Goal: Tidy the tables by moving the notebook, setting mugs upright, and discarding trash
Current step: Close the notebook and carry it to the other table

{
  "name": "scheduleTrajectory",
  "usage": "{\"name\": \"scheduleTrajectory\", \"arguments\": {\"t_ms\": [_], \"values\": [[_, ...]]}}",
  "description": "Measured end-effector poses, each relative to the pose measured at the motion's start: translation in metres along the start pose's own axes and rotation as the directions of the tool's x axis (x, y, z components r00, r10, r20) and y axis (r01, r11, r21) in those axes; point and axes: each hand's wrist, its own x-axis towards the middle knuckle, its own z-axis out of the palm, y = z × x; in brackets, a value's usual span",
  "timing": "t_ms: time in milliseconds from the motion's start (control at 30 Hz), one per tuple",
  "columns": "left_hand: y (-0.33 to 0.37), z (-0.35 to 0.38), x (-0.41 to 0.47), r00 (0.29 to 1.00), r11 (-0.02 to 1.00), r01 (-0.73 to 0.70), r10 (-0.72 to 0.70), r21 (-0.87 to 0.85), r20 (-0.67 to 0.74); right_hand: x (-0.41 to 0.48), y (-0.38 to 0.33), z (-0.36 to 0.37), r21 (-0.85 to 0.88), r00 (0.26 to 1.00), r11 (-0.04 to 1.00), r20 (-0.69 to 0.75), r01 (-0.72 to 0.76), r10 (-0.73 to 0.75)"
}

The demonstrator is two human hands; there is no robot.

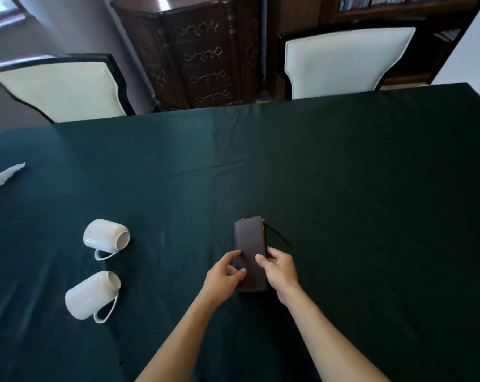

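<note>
**Carefully now: lifting the notebook with both hands**

Right at the near middle of the dark green cloth-covered tabletop point(343, 166) lies the slim dark brown leather-look notebook point(250, 241), closed, its long side running away from the person. Both hands are on its near end. The left hand point(224, 274) curls against the left edge, thumb and forefinger pinched at the cover; the right hand point(280, 268) wraps the right edge, thumb on top. Neither is closed tight, and whether the book has left the cloth cannot be told.

To do this step well, the grip should probably take the whole closed block, fingers sliding under both long edges, so the pages do not fan open. A thin dark ribbon point(279, 237) trails from the far right corner; it is best kept clear of snagging the cloth as the book rises.

Still waiting, well to the left, are two white ceramic mugs on their sides: the farther mug point(106, 237) and the nearer mug point(91, 295), each with its handle towards the person. A crumpled white tissue point(4, 176) lies at the far left edge.
</note>
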Motion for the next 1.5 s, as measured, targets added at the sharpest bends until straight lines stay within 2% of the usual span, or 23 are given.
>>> {"name": "scheduleTrajectory", "arguments": {"t_ms": [133,267,333,400,467,567,700,800,933,1133,1333,1500], "values": [[0.002,-0.035,-0.016,0.991,0.990,-0.096,0.085,-0.101,-0.106,-0.037,-0.009,0.010,0.055,0.998,0.997,-0.016,0.058,-0.057],[0.013,-0.101,-0.028,0.949,0.950,-0.247,0.198,-0.189,-0.244,-0.080,-0.025,0.030,0.153,0.988,0.979,0.066,0.131,-0.143],[0.024,-0.134,-0.036,0.943,0.913,-0.313,0.264,-0.263,-0.204,-0.105,-0.036,0.038,0.190,0.976,0.968,0.106,0.165,-0.188],[0.035,-0.160,-0.047,0.922,0.878,-0.387,0.375,-0.280,-0.100,-0.135,-0.044,0.050,0.217,0.964,0.956,0.132,0.198,-0.230],[0.045,-0.177,-0.061,0.872,0.835,-0.474,0.488,-0.279,-0.021,-0.166,-0.049,0.061,0.244,0.948,0.940,0.150,0.239,-0.280],[0.056,-0.189,-0.091,0.805,0.744,-0.531,0.592,-0.405,0.033,-0.208,-0.048,0.077,0.283,0.922,0.905,0.132,0.317,-0.364],[0.054,-0.191,-0.134,0.803,0.648,-0.413,0.591,-0.640,0.081,-0.261,-0.037,0.095,0.353,0.880,0.828,0.026,0.435,-0.474],[0.049,-0.182,-0.162,0.795,0.604,-0.330,0.592,-0.726,0.132,-0.296,-0.029,0.103,0.371,0.849,0.777,-0.067,0.509,-0.525],[0.040,-0.164,-0.202,0.754,0.592,-0.253,0.616,-0.765,0.228,-0.331,-0.019,0.099,0.388,0.818,0.724,-0.187,0.570,-0.544],[0.031,-0.120,-0.256,0.731,0.665,-0.222,0.598,-0.713,0.329,-0.379,-0.004,0.062,0.360,0.764,0.675,-0.342,0.644,-0.547],[0.029,-0.052,-0.319,0.588,0.732,-0.213,0.625,-0.647,0.514,-0.440,0.030,-0.002,0.321,0.681,0.621,-0.517,0.715,-0.518],[0.039,0.023,-0.383,0.450,0.799,-0.199,0.589,-0.567,0.671,-0.504,0.069,-0.076,0.284,0.598,0.577,-0.642,0.766,-0.479]]}}
